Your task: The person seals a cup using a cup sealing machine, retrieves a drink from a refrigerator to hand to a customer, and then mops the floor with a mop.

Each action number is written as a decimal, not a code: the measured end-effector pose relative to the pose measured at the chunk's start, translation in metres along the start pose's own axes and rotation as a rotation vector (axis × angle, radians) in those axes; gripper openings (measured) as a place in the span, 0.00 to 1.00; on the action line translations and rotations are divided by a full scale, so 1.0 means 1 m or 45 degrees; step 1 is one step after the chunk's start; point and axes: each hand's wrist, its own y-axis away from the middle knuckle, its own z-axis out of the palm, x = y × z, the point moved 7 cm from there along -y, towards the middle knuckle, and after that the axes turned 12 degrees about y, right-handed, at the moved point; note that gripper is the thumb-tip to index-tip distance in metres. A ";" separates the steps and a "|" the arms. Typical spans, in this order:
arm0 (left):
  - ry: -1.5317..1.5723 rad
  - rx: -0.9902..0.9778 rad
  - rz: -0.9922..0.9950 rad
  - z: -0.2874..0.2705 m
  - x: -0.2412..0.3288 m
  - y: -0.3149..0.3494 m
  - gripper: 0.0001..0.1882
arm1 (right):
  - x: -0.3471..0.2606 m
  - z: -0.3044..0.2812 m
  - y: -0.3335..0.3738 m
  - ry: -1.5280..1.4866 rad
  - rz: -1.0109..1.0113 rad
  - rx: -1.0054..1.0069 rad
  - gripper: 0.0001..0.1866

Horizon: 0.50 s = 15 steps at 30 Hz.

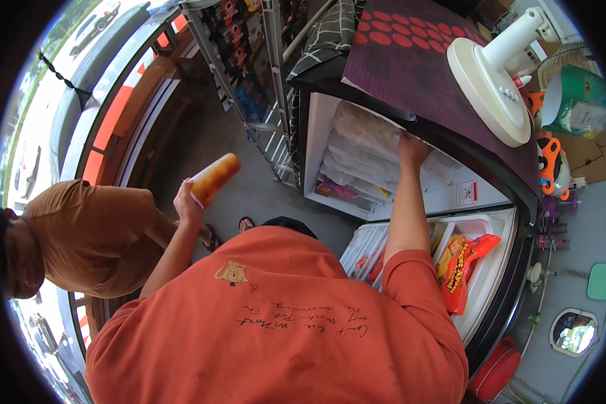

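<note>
My left hand [187, 200] is closed round the near end of a tall cup [215, 179], which has amber-brown contents and a pale rim and side. The cup is held out tilted, its amber end pointing away to the right. My right arm reaches into the open fridge [316, 135]. There my right hand [414, 149] is up under the top edge of the opening, next to stacked frosty plastic bags [363, 131]. The fingers are mostly hidden, so their grip does not show.
The fridge door stands open on my right, with a red and yellow packet [461, 269] in its shelf. A white round-based stand [491, 91] rests on the purple fridge top. Beside me on the left is a person in a brown shirt [101, 236]. A metal rack [276, 87] rises ahead.
</note>
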 end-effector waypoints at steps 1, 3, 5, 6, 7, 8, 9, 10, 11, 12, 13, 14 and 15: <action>-0.083 -0.035 0.117 -0.005 -0.004 -0.004 0.27 | -0.004 -0.001 -0.002 -0.005 -0.007 -0.012 0.30; -0.308 -0.015 0.200 -0.019 -0.014 -0.009 0.28 | -0.013 -0.011 -0.007 0.131 0.012 0.068 0.20; -0.835 -0.004 0.467 -0.029 -0.013 -0.013 0.31 | -0.004 -0.001 -0.008 0.049 0.023 0.016 0.25; -0.839 -0.001 0.463 -0.036 -0.017 -0.014 0.31 | 0.004 0.005 -0.009 -0.031 0.036 -0.029 0.31; -1.022 0.000 0.449 -0.034 -0.014 -0.005 0.32 | 0.006 0.006 -0.010 0.045 0.021 -0.027 0.33; -1.205 0.000 0.433 -0.033 -0.013 0.000 0.32 | 0.007 0.008 -0.007 0.044 0.019 -0.037 0.33; -1.246 -0.027 0.429 -0.038 -0.015 -0.001 0.33 | 0.016 0.013 -0.004 0.033 0.162 -0.090 0.35; -1.252 -0.017 0.419 -0.047 -0.018 -0.002 0.33 | 0.019 0.012 -0.003 0.017 0.301 -0.147 0.37; -1.286 -0.013 0.425 -0.057 -0.021 -0.003 0.33 | 0.020 0.015 -0.004 0.037 0.360 -0.259 0.39; -1.320 -0.010 0.432 -0.066 -0.024 -0.004 0.33 | 0.017 0.011 -0.006 0.033 0.353 -0.273 0.39; -1.325 -0.008 0.424 -0.071 -0.025 -0.006 0.33 | 0.015 0.003 -0.010 0.025 0.356 -0.255 0.39; -1.339 -0.004 0.420 -0.076 -0.025 -0.007 0.33 | 0.014 -0.002 -0.010 0.016 0.359 -0.237 0.39; -1.352 0.000 0.416 -0.079 -0.027 -0.008 0.34 | 0.017 0.003 -0.016 -0.003 0.159 -0.065 0.40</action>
